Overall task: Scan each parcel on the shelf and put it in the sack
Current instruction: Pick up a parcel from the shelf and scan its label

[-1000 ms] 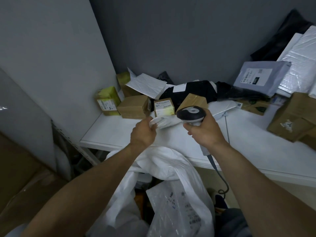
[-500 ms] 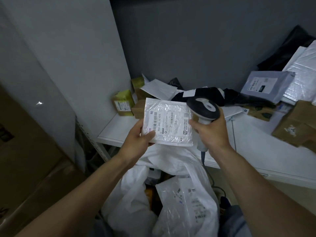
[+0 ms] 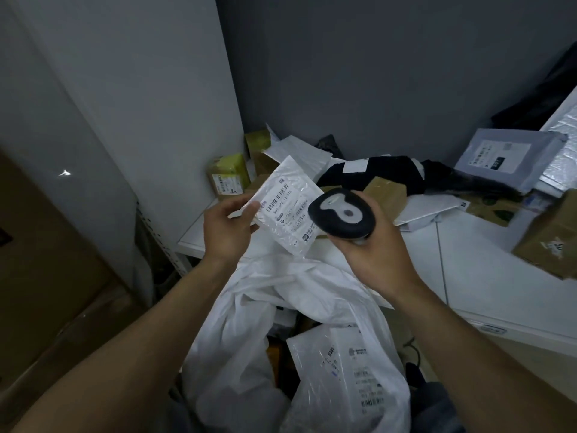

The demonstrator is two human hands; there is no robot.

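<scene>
My left hand grips a flat white plastic parcel by its left edge, tilted, with its barcode label facing me. My right hand holds a dark handheld scanner, whose head sits right beside the parcel's label and overlaps its right edge. Both are raised above the open white sack, which hangs below the shelf's front edge and has a labelled white parcel inside. The white shelf behind carries several more parcels.
On the shelf: yellow-green box, brown cardboard boxes, a black bag, a grey mailer and white mailers. A grey wall panel stands left. A large brown carton fills the lower left.
My left hand lifted the white parcel off the shelf and turned its label up, then tilted it. The scanner in my right hand rose and closed in on the label.
</scene>
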